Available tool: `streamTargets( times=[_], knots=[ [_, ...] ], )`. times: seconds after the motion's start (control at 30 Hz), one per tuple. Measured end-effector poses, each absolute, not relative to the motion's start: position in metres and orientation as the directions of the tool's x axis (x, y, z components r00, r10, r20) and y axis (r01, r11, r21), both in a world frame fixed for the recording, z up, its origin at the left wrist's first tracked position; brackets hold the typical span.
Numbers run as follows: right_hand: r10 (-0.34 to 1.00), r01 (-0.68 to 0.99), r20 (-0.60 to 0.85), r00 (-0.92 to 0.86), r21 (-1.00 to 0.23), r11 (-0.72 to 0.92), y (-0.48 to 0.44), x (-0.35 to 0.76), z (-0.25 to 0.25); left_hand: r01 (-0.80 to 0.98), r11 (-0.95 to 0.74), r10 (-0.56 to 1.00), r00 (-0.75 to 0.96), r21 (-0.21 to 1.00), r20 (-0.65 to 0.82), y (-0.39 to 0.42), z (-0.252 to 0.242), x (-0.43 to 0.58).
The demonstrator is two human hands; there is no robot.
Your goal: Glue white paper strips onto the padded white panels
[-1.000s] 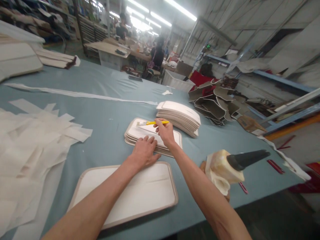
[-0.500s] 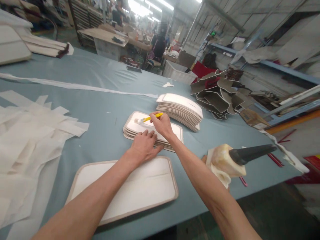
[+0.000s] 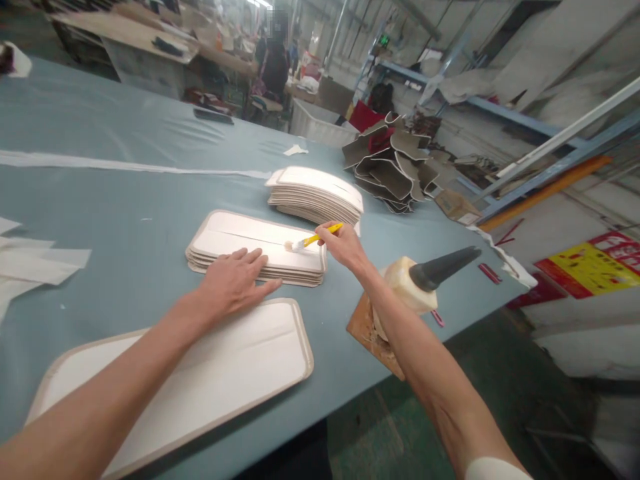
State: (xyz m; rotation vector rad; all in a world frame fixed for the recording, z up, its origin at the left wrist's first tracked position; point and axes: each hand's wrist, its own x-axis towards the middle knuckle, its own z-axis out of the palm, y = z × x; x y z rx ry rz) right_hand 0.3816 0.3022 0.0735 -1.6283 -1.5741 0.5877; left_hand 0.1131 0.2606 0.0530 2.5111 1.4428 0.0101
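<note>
My right hand (image 3: 343, 247) is closed around the yellow handle of a brush (image 3: 315, 238). Its pale bristles touch the top panel of a stack of white panels with beige edges (image 3: 225, 230). With fingers stretched out, my left hand (image 3: 237, 280) lies flat on the near edge of that stack. A larger white panel with a beige border (image 3: 260, 353) rests on the table in front of me, partly under my left forearm. To the right, behind my right forearm, a cream container with a black spout (image 3: 407, 283) stands on a brown board (image 3: 367, 327).
A second, curved stack of panels (image 3: 315, 193) sits just behind. Grey-brown folded pieces (image 3: 390, 167) are heaped at the table's far right. White strips (image 3: 45, 263) lie at left, a dark phone-like object (image 3: 213, 116) at the back. A person (image 3: 274, 73) is in the background.
The brush in my right hand has moved from the stack's left end toward its right end. My left hand still presses on the stack. The view has turned to the right.
</note>
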Motion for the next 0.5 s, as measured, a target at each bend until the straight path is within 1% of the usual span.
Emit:
streamTargets(
  times=[0.27, 0.4, 0.5],
  knots=[
    [0.952, 0.579, 0.180, 0.249, -0.815, 0.003, 0.281, 0.436, 0.065, 0.862, -0.481, 0.850, 0.503, 0.159, -0.156, 0.262, 0.055, 0.114],
    [0.936, 0.594, 0.223, 0.272, -0.804, 0.019, 0.278, 0.430, 0.058, 0.866, -0.482, 0.853, 0.498, 0.131, -0.155, 0.264, 0.052, 0.113],
    [0.927, 0.625, 0.260, 0.271, -0.780, 0.036, 0.278, 0.420, 0.064, 0.868, -0.480, 0.854, 0.495, 0.124, -0.160, 0.266, 0.052, 0.113]
  ],
)
